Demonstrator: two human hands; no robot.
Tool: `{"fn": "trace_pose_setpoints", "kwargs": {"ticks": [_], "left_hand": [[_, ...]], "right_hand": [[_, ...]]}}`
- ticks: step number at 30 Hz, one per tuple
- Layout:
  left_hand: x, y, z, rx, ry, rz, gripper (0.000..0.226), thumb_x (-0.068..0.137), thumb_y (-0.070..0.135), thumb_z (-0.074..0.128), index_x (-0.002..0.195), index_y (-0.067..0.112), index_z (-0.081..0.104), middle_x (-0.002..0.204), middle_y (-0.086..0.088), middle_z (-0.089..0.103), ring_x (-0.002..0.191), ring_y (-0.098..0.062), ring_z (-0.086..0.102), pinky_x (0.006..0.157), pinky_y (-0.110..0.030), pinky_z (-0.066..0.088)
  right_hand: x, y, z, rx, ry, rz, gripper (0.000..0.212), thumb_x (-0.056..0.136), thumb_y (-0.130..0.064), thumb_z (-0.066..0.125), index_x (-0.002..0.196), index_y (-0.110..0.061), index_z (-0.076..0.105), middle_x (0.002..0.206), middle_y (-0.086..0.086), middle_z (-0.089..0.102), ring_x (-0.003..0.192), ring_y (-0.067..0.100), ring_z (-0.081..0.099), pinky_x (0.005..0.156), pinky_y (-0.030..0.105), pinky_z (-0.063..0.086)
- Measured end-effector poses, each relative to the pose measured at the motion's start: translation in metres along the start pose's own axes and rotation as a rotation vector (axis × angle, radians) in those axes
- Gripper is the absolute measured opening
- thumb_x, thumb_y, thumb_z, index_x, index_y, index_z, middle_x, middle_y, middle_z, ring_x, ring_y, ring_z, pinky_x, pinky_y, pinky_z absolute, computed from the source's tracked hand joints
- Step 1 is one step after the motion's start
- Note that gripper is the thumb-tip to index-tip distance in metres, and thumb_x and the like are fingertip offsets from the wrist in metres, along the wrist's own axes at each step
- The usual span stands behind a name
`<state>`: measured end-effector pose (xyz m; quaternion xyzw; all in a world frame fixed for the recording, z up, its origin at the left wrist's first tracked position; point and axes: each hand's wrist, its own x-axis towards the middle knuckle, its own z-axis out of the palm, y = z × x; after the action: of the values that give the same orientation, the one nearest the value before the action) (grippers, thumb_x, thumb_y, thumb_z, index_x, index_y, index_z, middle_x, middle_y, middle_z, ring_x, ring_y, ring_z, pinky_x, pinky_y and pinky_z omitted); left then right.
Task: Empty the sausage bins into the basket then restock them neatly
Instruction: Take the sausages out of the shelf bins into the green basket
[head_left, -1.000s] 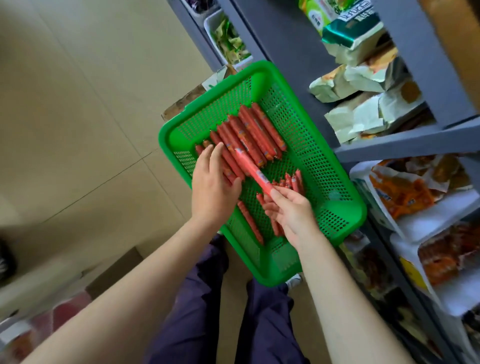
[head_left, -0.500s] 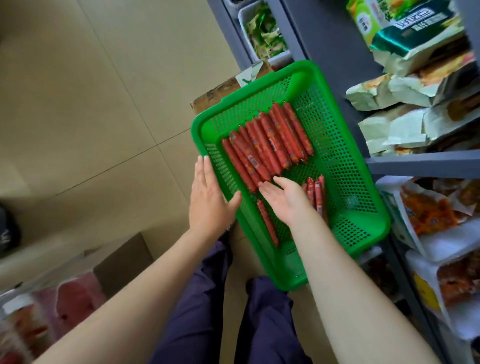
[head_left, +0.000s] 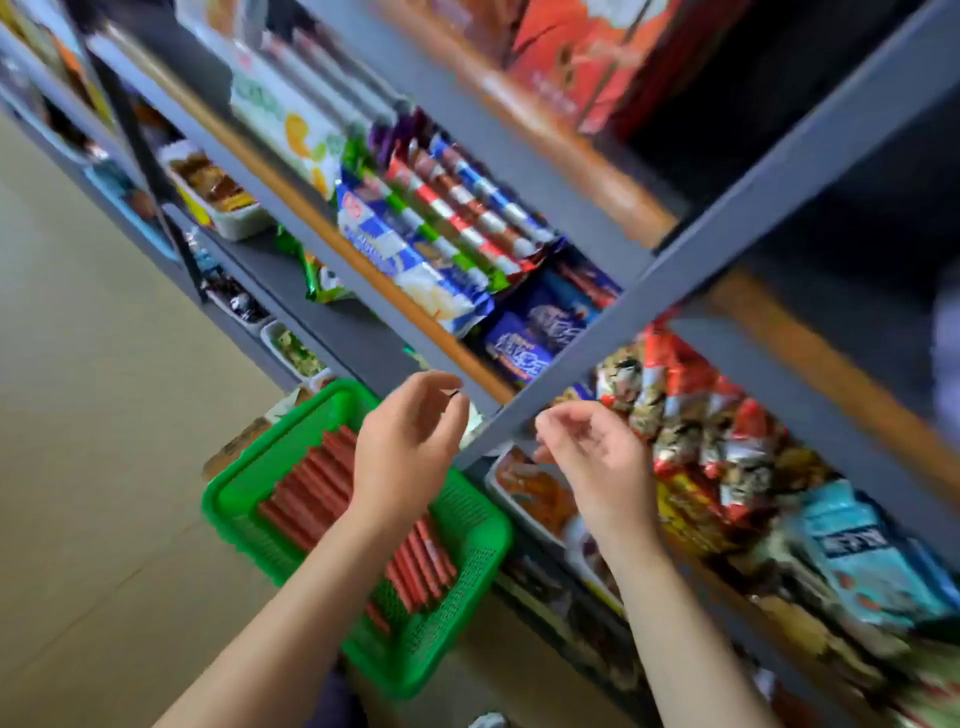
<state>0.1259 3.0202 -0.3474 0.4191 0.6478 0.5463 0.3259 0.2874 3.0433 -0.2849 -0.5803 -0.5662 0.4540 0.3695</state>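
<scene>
A green perforated basket sits low in front of me, holding red sausage sticks laid in rows, with a second group nearer the shelf. My left hand hovers above the basket, fingers loosely curled and holding nothing. My right hand is raised beside it, near the grey shelf post, fingers bent and also holding nothing. A white bin with orange packets sits on the low shelf just below my right hand. The view is blurred by motion.
Grey shelving crosses the view diagonally, stocked with snack packets and red-and-brown bags. White bins with goods line the shelves to the left. Beige tiled floor lies to the left.
My view has swung up from the basket to the shelves. Both hands have lifted off the basket and sausages and now hang in the air with nothing in them.
</scene>
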Motion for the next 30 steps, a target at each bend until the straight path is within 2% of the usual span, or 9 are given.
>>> {"fn": "trace_pose_setpoints", "kwargs": {"ticks": [3,6,9,11,14,17,21,26,30], "left_hand": [[0.005,0.101,0.039,-0.057,-0.126,0.215,0.011,0.088,0.034,0.059,0.093,0.029,0.067,0.074,0.009,0.068,0.069,-0.006,0.065,0.067,-0.034,0.053],[-0.020,0.181,0.088,-0.037,-0.252,0.451,0.011,0.087,0.031,0.058,0.091,0.026,0.067,0.072,0.012,0.062,0.068,0.002,0.059,0.066,-0.025,0.048],[-0.059,0.232,0.140,-0.023,-0.375,0.705,0.018,0.089,0.032,0.054,0.091,0.020,0.067,0.086,0.009,0.060,0.081,-0.009,0.059,0.074,-0.029,0.047],[-0.077,0.251,0.172,-0.027,-0.421,0.775,0.023,0.091,0.034,0.055,0.100,0.016,0.066,0.098,0.004,0.058,0.091,-0.017,0.057,0.080,-0.030,0.046],[-0.087,0.268,0.208,-0.066,-0.411,0.669,0.040,0.091,0.040,0.055,0.124,0.018,0.058,0.122,0.003,0.053,0.111,-0.015,0.050,0.095,-0.027,0.040],[-0.085,0.266,0.230,-0.079,-0.411,0.505,0.055,0.095,0.034,0.061,0.143,0.013,0.044,0.145,0.000,0.043,0.134,-0.009,0.038,0.112,-0.026,0.031],[-0.088,0.259,0.230,-0.101,-0.512,0.358,0.062,0.095,0.039,0.058,0.151,0.026,0.034,0.143,0.020,0.041,0.127,0.007,0.038,0.098,-0.007,0.031],[-0.087,0.258,0.228,-0.115,-0.532,0.389,0.057,0.097,0.040,0.057,0.147,0.042,0.032,0.140,0.025,0.044,0.125,0.008,0.043,0.103,-0.023,0.038],[-0.086,0.257,0.228,-0.072,-0.511,0.403,0.054,0.096,0.044,0.056,0.146,0.038,0.038,0.142,0.019,0.047,0.130,0.000,0.044,0.109,-0.035,0.040]], "right_hand": [[-0.034,-0.074,-0.091,-0.217,0.179,-0.255,0.009,0.088,-0.018,0.071,0.081,-0.023,0.067,0.072,-0.010,0.068,0.068,0.007,0.064,0.065,0.018,0.049],[-0.068,-0.114,-0.177,-0.383,0.475,-0.437,0.010,0.087,-0.016,0.072,0.081,-0.022,0.066,0.077,-0.009,0.065,0.071,0.005,0.062,0.069,0.012,0.044],[-0.087,-0.127,-0.256,-0.476,0.687,-0.509,0.009,0.087,-0.015,0.071,0.084,-0.021,0.066,0.083,-0.006,0.063,0.078,0.005,0.062,0.074,0.016,0.046],[-0.092,-0.126,-0.298,-0.521,0.710,-0.456,0.007,0.087,-0.018,0.072,0.088,-0.022,0.066,0.089,-0.005,0.064,0.082,0.005,0.061,0.077,0.017,0.046],[-0.093,-0.119,-0.340,-0.551,0.599,-0.297,0.013,0.088,-0.023,0.070,0.100,-0.023,0.066,0.096,-0.010,0.066,0.090,0.001,0.060,0.080,0.014,0.046],[-0.086,-0.111,-0.363,-0.549,0.438,-0.201,0.018,0.088,-0.028,0.069,0.105,-0.024,0.065,0.102,-0.012,0.067,0.095,0.001,0.061,0.081,0.008,0.042],[-0.054,-0.102,-0.377,-0.533,0.224,-0.107,0.032,0.086,-0.036,0.072,0.113,-0.026,0.059,0.115,-0.007,0.062,0.110,0.008,0.058,0.098,0.024,0.044],[-0.002,-0.112,-0.378,-0.788,-0.053,0.122,0.072,0.080,-0.057,0.070,0.137,-0.020,0.045,0.136,0.002,0.052,0.121,0.019,0.053,0.106,0.039,0.043],[0.022,-0.119,-0.376,-1.092,-0.253,0.231,0.098,0.053,-0.085,0.061,0.133,-0.028,0.051,0.126,-0.003,0.061,0.107,0.019,0.059,0.098,0.040,0.047]]}}
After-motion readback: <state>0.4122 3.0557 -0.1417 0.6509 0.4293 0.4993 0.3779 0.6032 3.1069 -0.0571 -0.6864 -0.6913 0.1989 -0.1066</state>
